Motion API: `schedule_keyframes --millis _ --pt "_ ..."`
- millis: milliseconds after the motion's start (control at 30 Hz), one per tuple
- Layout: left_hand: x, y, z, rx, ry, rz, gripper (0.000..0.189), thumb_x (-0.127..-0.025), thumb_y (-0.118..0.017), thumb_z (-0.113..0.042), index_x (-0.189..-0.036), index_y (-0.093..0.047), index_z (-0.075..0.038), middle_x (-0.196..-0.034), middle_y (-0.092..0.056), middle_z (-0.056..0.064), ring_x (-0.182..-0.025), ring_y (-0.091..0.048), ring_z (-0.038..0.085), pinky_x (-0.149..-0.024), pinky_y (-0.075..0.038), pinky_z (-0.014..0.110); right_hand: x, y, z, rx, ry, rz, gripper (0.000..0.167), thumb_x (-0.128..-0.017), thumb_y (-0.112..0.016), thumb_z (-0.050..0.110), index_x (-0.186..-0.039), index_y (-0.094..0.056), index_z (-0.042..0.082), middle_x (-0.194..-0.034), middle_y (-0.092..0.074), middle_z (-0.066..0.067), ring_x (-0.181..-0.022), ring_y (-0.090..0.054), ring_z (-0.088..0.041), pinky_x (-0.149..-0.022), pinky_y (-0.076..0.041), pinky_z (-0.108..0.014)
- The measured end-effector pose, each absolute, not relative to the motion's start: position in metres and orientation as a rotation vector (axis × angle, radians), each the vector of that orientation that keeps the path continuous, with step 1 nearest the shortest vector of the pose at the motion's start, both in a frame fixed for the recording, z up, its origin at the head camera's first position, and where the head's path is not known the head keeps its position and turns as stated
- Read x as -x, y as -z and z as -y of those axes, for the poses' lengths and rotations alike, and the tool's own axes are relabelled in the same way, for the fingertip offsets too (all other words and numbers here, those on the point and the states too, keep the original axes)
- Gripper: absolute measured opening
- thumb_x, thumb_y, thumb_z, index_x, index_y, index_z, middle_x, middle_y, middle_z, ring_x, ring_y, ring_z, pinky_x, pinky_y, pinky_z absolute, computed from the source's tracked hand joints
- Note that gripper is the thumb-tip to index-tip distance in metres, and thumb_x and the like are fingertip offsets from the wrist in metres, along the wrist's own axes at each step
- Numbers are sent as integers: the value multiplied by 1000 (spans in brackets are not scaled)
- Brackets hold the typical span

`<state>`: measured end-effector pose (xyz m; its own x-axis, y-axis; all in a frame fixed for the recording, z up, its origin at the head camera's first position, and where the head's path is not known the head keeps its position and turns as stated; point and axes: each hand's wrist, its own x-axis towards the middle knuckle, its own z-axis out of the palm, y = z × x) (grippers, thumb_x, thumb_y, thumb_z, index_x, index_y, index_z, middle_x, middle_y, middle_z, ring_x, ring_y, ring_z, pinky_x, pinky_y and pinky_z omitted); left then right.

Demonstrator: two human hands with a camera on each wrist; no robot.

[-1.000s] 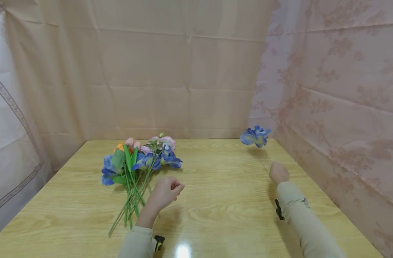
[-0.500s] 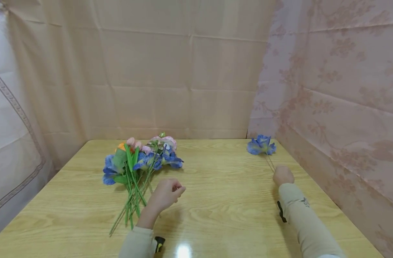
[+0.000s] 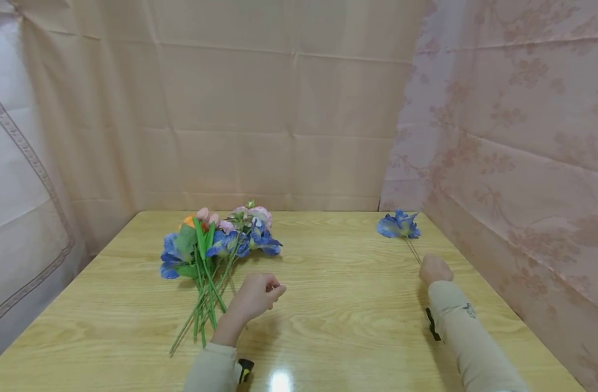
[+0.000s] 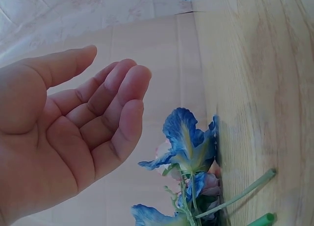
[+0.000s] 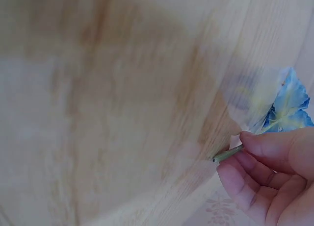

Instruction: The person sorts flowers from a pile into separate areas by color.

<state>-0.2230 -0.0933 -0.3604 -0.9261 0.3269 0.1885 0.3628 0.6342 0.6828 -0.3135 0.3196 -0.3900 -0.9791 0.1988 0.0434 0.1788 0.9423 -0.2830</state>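
As the left hand [image 3: 254, 296] hovers, the right [image 3: 435, 269] pinches 1 blue flower [image 3: 400, 225]

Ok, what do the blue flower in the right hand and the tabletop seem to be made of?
The blue flower looks like matte fabric, judging by its thin, ruffled petals; its smooth green stem may be plastic. The tabletop looks like wood or wood-print laminate: yellowish grain, with a glossy finish showing a bright reflection.
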Motion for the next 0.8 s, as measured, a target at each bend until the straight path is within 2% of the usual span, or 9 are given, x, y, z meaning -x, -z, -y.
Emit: schedule_keyframes --millis 167,333,433,500,600,667,733,800 --pt "223 361 93 598 1189 2795 18 -88 -57 -18 -82 -63 -2 -61 -56 6 -47 -48 9 -45 -39 26 311 387 -318 305 -439 3031 19 -80 -38 -3 -85 -55 -10 -90 -55 -33 -80 -56 -43 -63 -46 -50" --pt "223 361 93 592 1189 2803 18 -88 -57 -17 -82 -62 -1 -61 -56 5 -47 -48 10 -45 -38 26 311 379 -306 211 -413 2998 14 -77 -49 3 -77 -56 -8 -81 -57 -30 -73 -57 -42 -58 -46 -50" --pt "222 360 93 592 1185 2802 16 -88 -57 -16 -82 -62 -2 -60 -55 5 -47 -47 10 -45 -38 26 311 371 -291 139 -401 2991 17 -77 -56 10 -71 -55 -5 -72 -57 -22 -65 -56 -35 -52 -45 -45" --pt "222 359 93 588 1187 2802 16 -88 -57 -16 -81 -62 -2 -61 -55 5 -47 -47 10 -45 -38 26 312 365 -279 98 -417 3003 23 -80 -59 14 -65 -50 0 -62 -51 -13 -57 -51 -25 -46 -42 -37" --pt "221 360 94 578 1187 2806 16 -88 -57 -16 -82 -62 -2 -62 -56 5 -47 -48 10 -45 -38 26 313 358 -261 45 -472 3021 35 -83 -60 19 -55 -41 8 -51 -35 0 -46 -34 -13 -41 -31 -25" --pt "221 360 94 560 1192 2810 17 -88 -57 -17 -82 -62 -2 -63 -56 5 -48 -48 10 -46 -39 26 312 353 -251 13 -556 3007 37 -83 -60 20 -54 -41 9 -49 -30 2 -45 -29 -11 -42 -28 -25" --pt "221 360 95 528 1189 2811 16 -88 -57 -17 -81 -62 -2 -63 -55 3 -49 -49 10 -46 -39 26 308 349 -243 -33 -634 2967 33 -83 -60 20 -57 -51 2 -51 -44 -3 -46 -40 -14 -45 -37 -28" --pt "221 360 96 500 1175 2795 16 -87 -58 -15 -80 -62 -2 -62 -54 1 -49 -49 10 -46 -39 26 303 346 -236 -70 -740 2923 28 -83 -61 20 -71 -60 -6 -64 -57 -13 -55 -52 -23 -52 -44 -35"
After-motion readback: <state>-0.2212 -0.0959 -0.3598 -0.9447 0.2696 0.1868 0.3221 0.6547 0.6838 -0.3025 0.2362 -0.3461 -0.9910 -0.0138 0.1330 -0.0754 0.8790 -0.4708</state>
